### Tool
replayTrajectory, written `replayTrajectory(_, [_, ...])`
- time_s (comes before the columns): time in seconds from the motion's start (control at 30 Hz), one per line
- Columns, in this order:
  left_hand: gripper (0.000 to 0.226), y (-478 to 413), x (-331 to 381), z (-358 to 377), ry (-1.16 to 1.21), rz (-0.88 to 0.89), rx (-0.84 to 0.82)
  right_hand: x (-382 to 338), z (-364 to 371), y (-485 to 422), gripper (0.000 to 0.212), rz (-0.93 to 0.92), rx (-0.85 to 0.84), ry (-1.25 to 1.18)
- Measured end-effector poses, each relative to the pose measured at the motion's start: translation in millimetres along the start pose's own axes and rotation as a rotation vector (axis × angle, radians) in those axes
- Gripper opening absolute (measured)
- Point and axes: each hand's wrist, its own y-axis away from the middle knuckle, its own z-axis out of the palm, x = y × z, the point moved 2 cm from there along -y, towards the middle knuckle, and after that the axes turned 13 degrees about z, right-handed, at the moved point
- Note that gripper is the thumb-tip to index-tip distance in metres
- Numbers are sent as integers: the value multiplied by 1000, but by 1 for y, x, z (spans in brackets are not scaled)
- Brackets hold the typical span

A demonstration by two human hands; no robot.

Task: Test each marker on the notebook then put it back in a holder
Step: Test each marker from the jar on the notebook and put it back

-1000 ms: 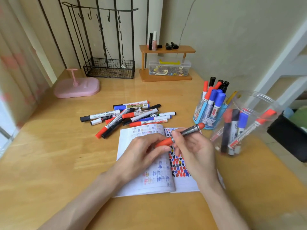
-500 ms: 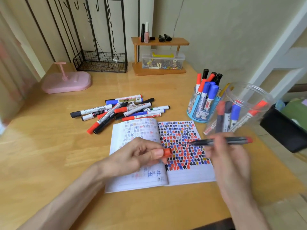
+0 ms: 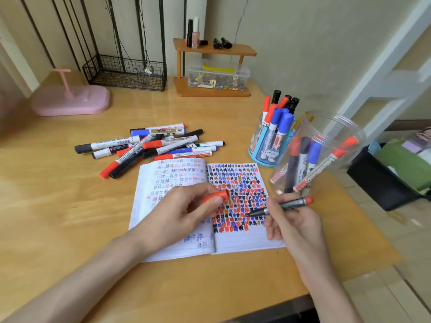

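Observation:
An open notebook (image 3: 242,243) lies on the wooden desk, its right page crowded with red, blue and black test marks. My right hand (image 3: 293,220) grips an uncapped red-ended marker (image 3: 291,204) with its tip down on the right page. My left hand (image 3: 186,210) rests on the left page and pinches the marker's red cap (image 3: 217,196). A pile of capped markers (image 3: 151,148) lies beyond the notebook. A blue holder (image 3: 268,150) and a clear plastic jar (image 3: 321,150) at the right both hold markers.
At the back stand a pink stand (image 3: 70,99), a black wire basket (image 3: 126,73) and a small wooden shelf (image 3: 214,66) with a box of clips. A black bin (image 3: 382,183) sits off the desk's right edge.
The cap came off the marker and stayed in my left hand. My right hand swung the marker out to the right, then brought its tip down onto the right page.

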Motion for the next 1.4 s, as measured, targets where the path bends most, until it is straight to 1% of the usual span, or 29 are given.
replayTrajectory(0.07, [44, 1, -4, 0, -27, -13, 12, 0, -1, 0, 33, 17, -19, -17])
replayTrajectory(0.13, [39, 1, -7, 0, -36, -18, 21, -1, -2, 1, 38, 40, -28, -41])
replayTrajectory(0.17, [37, 1, -7, 0, -35, -19, 24, -1, -3, 1, 38, 38, -32, -48])
replayTrajectory(0.2, [35, 1, -8, 0, -33, -21, 31, 0, -4, 2, 32, 28, -34, -43])
replayTrajectory(0.3, [34, 1, -10, 2, -35, -25, 46, 3, -5, 0, 6, -10, -51, 16])
replayTrajectory(0.33, [33, 1, -10, 3, -49, -23, 46, 5, -5, -1, 3, -10, -55, 28])
replayTrajectory(0.47, [26, 1, -10, 4, -96, -7, 41, 9, -4, -1, 10, 0, -18, 3])
replayTrajectory(0.6, [19, 1, -8, 3, -109, -4, 39, 11, -2, 1, 17, -89, 20, 99])
replayTrajectory(0.8, [20, 1, -5, 3, -117, -3, 36, 12, -1, 1, 11, -99, -7, 150])
replayTrajectory(0.93, [23, 1, -5, 2, -126, 2, 37, 12, -1, 1, 16, -123, -20, 223])
replayTrajectory(1.07, [23, 2, -6, 2, -143, 1, 31, 15, 1, -1, 19, -132, 1, 285])
replayTrajectory(1.17, [23, 2, -6, 1, -152, 8, 24, 14, -2, -1, 18, -138, 18, 261])
replayTrajectory(1.23, [24, 2, -6, 2, -149, 8, 18, 13, -3, 0, 16, -144, -2, 246])
replayTrajectory(1.33, [26, 2, -6, 2, -151, 12, 13, 14, 0, 0, 17, -146, -8, 291])
replayTrajectory(1.4, [26, 2, -6, 2, -153, 13, 13, 15, 0, -1, 17, -138, 5, 279])
